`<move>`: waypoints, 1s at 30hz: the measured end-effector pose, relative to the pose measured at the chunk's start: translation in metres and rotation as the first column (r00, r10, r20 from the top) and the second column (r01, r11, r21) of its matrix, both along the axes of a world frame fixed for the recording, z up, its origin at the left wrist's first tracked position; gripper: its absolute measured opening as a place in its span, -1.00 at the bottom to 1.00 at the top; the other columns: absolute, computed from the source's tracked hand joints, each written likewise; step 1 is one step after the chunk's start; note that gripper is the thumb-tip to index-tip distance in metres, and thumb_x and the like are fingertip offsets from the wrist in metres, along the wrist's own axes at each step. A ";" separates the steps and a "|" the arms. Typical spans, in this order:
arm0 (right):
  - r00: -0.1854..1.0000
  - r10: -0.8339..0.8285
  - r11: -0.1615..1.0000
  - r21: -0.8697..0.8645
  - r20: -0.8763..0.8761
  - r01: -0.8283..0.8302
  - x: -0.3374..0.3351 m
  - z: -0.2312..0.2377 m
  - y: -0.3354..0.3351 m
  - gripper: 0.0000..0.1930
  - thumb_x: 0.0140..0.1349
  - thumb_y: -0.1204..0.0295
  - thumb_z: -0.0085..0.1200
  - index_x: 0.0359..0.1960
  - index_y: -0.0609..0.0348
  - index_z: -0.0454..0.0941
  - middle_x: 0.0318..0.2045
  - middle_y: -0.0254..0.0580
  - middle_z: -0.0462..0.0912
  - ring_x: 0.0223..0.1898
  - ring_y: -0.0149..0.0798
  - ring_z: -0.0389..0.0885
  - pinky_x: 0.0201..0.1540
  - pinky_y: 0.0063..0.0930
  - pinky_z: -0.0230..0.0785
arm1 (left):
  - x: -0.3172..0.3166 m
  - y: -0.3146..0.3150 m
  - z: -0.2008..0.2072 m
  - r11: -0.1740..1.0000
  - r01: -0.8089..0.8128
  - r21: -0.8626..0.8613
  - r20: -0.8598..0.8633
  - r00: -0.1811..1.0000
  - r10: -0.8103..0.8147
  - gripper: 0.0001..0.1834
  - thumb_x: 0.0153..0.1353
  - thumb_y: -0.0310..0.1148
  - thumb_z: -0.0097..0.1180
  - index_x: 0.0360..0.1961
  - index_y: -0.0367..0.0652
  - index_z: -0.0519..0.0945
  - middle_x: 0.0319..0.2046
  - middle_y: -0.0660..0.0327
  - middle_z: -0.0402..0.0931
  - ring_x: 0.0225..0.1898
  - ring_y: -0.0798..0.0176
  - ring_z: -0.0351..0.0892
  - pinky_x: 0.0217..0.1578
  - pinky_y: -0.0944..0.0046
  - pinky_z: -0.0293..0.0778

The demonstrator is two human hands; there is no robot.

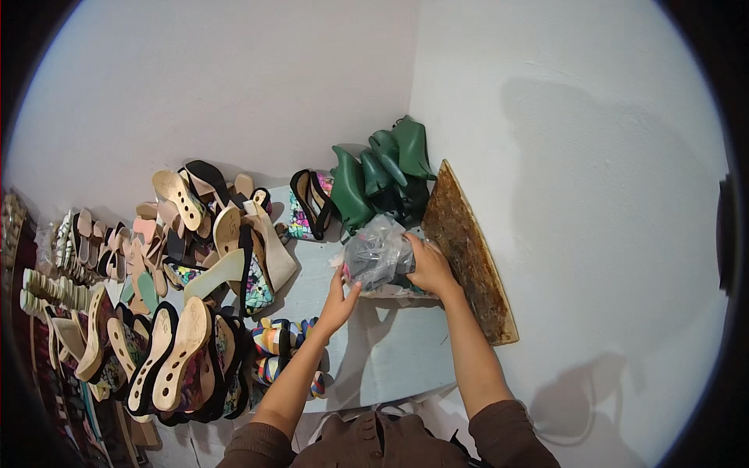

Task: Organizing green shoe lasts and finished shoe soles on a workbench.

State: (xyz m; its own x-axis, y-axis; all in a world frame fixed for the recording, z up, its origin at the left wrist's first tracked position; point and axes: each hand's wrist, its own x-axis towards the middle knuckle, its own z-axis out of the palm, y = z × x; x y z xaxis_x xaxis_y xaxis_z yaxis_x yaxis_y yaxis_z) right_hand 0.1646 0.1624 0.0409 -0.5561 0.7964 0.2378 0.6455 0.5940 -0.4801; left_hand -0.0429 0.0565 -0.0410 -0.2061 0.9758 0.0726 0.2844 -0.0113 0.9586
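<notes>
A crumpled clear plastic bag with dark contents is between my two hands over the far right part of the table. My left hand presses its near left side, thumb and fingers against the plastic. My right hand grips the bag's right side, fingers over the top edge. Under the bag a pale-edged thing shows in part, and I cannot tell what it is. Just behind stand several green shoe lasts, piled against the wall corner. What exactly is inside the bag is hard to make out.
Many wedge sandals and soles crowd the left of the light blue table. Small colourful patterned pieces lie left of my left forearm. A patterned wedge shoe stands left of the lasts. A stained brown board leans on the right wall.
</notes>
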 end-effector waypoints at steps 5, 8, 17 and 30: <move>0.994 -0.081 0.967 -0.237 0.073 0.096 -0.004 -0.012 -0.017 -0.24 -0.23 0.50 0.23 0.14 0.11 0.22 -0.09 0.12 0.50 -0.07 0.13 0.47 -0.05 -0.17 0.33 | -0.007 -0.002 0.004 0.995 -0.032 0.096 -0.177 0.983 0.049 -0.16 0.19 -0.07 0.02 0.25 -0.41 -0.07 0.19 -0.25 -0.01 0.26 -0.13 0.01 0.24 0.12 -0.04; 0.986 -0.166 0.964 -0.217 -0.034 0.155 -0.007 -0.012 -0.012 -0.26 -0.25 0.52 0.23 0.11 0.04 0.28 -0.08 0.01 0.51 -0.05 0.06 0.47 0.06 -0.22 0.26 | -0.007 0.001 0.004 0.998 0.043 0.056 -0.203 0.979 -0.031 -0.15 0.18 -0.09 0.04 0.25 -0.41 -0.09 0.20 -0.25 -0.05 0.25 -0.18 -0.01 0.24 0.09 -0.02; 0.998 -0.008 0.990 0.140 0.068 -0.002 -0.027 0.005 0.036 -0.38 -0.32 0.60 0.22 -0.05 -0.09 0.51 0.00 -0.23 0.45 0.11 -0.11 0.26 0.31 0.00 -0.17 | -0.002 0.025 0.047 0.955 -0.086 0.284 -0.473 0.854 0.217 -0.01 -0.06 -0.03 0.25 0.26 -0.30 0.01 0.22 -0.23 -0.06 0.24 -0.30 -0.03 0.21 -0.02 0.00; 0.912 0.314 0.808 -0.578 0.265 -0.110 -0.030 0.021 0.107 -0.35 -0.31 0.53 0.25 0.00 0.06 0.43 -0.09 -0.06 0.52 -0.04 -0.02 0.46 0.07 -0.29 0.26 | 0.006 0.104 0.075 0.981 0.173 -0.087 -0.689 0.701 -0.185 -0.20 -0.31 0.12 0.19 -0.08 -0.27 0.49 -0.22 -0.05 0.54 -0.09 0.01 0.49 0.23 -0.12 -0.11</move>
State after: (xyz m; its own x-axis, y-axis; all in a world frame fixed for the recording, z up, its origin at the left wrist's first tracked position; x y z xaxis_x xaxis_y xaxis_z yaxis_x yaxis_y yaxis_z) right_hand 0.1351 0.2698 0.0616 -0.6887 0.5875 -0.4248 0.7132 0.4437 -0.5426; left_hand -0.0366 0.1610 0.0339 0.0742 0.9913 0.1089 0.8607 -0.1188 0.4951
